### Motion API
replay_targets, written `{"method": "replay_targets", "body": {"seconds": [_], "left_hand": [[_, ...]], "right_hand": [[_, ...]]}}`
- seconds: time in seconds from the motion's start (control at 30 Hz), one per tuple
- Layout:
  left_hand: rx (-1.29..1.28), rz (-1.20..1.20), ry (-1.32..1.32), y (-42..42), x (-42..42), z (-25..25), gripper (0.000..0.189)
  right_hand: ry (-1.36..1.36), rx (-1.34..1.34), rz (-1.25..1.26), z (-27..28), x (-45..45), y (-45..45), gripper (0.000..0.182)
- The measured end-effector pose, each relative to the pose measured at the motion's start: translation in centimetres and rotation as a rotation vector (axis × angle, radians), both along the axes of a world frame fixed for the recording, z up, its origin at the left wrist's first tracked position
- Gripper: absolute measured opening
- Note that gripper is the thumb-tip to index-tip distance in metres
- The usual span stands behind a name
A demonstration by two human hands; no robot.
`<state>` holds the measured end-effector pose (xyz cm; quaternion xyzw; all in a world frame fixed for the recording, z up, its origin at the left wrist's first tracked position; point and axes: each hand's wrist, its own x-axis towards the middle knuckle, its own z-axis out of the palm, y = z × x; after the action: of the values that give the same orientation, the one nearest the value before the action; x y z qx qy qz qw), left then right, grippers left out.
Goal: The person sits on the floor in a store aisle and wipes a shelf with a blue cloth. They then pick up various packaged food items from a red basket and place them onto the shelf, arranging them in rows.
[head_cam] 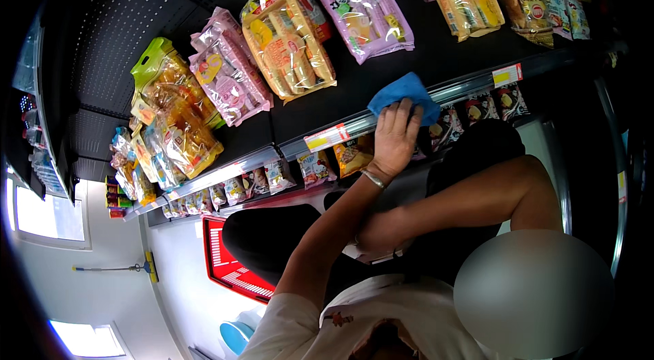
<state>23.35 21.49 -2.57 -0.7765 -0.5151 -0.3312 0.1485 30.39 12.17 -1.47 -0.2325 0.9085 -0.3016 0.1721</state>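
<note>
My left hand, with a silver bangle at the wrist, presses a folded blue cloth onto the front edge of a black shelf. Its fingers lie over the cloth, against the clear price-label strip. My right arm is bent across my lap. The right hand is low beside my left forearm, blurred, its fingers largely hidden. Beyond the cloth, a purple pack of Swiss rolls lies on the shelf, with a yellow pack of rolls to its left.
More bagged bread fills the shelf's left end. Small snack packets line the shelf below. A red plastic basket sits by my knee. A blue basin and a mop are on the left. Price labels line the edge.
</note>
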Motion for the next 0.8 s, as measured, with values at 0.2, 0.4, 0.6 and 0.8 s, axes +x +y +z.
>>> {"method": "replay_targets", "body": {"seconds": [0.2, 0.4, 0.6, 0.8], "left_hand": [[0.025, -0.12, 0.149, 4.1, 4.4, 0.5, 0.045], [0.044, -0.138, 0.302, 6.8, 8.1, 1.3, 0.047], [-0.031, -0.135, 0.24, 4.2, 4.6, 2.1, 0.044], [-0.021, 0.005, 0.197, -2.1, -3.4, 2.8, 0.041]], "right_hand": [[0.067, 0.044, 0.077, 0.6, -0.4, 0.3, 0.039], [0.374, -0.142, -0.02, -5.3, -0.6, -0.8, 0.027], [0.279, 0.027, 0.057, -1.7, 0.5, 1.6, 0.014], [0.112, 0.222, 0.006, -0.1, 0.3, 1.8, 0.013]]}}
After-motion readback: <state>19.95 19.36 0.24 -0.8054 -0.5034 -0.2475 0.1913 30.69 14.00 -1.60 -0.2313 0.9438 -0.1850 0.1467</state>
